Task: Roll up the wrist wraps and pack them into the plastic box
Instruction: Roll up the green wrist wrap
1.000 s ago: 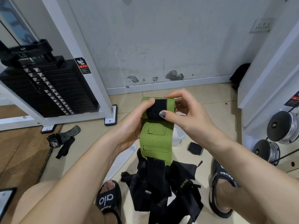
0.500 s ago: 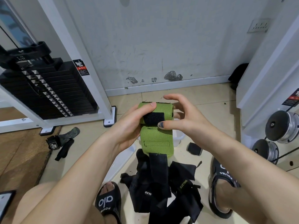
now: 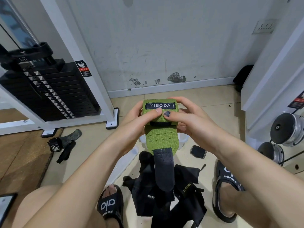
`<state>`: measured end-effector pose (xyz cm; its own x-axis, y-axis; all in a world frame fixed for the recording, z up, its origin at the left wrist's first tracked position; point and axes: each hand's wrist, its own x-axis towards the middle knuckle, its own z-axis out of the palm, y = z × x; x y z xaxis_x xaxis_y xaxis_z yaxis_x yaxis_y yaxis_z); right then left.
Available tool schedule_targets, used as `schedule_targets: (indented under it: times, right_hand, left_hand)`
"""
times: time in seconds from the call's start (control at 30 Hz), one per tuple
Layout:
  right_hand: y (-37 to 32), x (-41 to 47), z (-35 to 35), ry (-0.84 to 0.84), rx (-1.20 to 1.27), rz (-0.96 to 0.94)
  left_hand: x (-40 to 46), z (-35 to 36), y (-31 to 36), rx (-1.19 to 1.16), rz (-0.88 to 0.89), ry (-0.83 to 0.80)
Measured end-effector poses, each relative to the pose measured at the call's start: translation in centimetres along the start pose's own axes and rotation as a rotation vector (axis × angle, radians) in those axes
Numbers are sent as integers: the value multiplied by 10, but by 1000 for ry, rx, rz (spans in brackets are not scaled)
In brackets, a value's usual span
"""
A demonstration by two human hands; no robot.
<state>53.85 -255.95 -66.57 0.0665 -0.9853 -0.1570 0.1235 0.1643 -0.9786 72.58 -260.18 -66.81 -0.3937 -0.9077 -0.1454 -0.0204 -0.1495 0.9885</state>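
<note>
Both hands held the green wrist wrap (image 3: 160, 127) in the air above the floor (image 3: 92, 145): the left hand (image 3: 139, 119) and right hand (image 3: 185, 117) curled round its rolled top, thumbs pressing. Its black tail hung over the black wraps (image 3: 166, 193); the plastic box (image 3: 183, 139) sat behind, mostly hidden.

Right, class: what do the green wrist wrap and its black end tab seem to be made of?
Green wrist wrap: woven fabric, matt; a coarse weave and stitched seams show. Black end tab: probably hook-and-loop strip, dull and fuzzy, hanging limp.
</note>
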Motion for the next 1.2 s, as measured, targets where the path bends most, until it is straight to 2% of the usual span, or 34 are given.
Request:
schedule_targets:
  times: [0.1, 0.23, 0.37, 0.53, 0.77, 0.87, 0.97, 1.07, 1.13, 1.2]
  right_hand:
    - [-2, 0, -2, 2, -23, -20]
    - [-1, -1, -1, 3, -109, -86]
    - [1, 0, -1, 11, -268, -188]
    - [7, 0, -2, -15, -416, -292]
    - [6, -5, 1, -4, -483, -309]
    - [1, -7, 0, -20, -304, -173]
    - [-2, -13, 1, -44, -20, 53]
    - [-1, -19, 8, -32, 139, 277]
    - [-3, -22, 12, -70, 204, 328]
    - [-7, -24, 15, -112, 208, 302]
  left_hand:
    - [-1, 1, 1, 62, -111, -31]
    - [-5, 5, 11, 20, -220, -110]
    - [-7, 9, 13, -112, -186, -124]
    - [-6, 6, 13, -132, -227, -150]
    - [-4, 4, 9, -147, -232, -109]
    - [-1, 1, 8, -221, -200, -68]
    - [4, -6, 8, -266, -190, 34]
    - [8, -12, 5, -267, -131, 99]
    - [9, -13, 3, -221, -82, 134]
    - [10, -13, 0, -165, -45, 158]
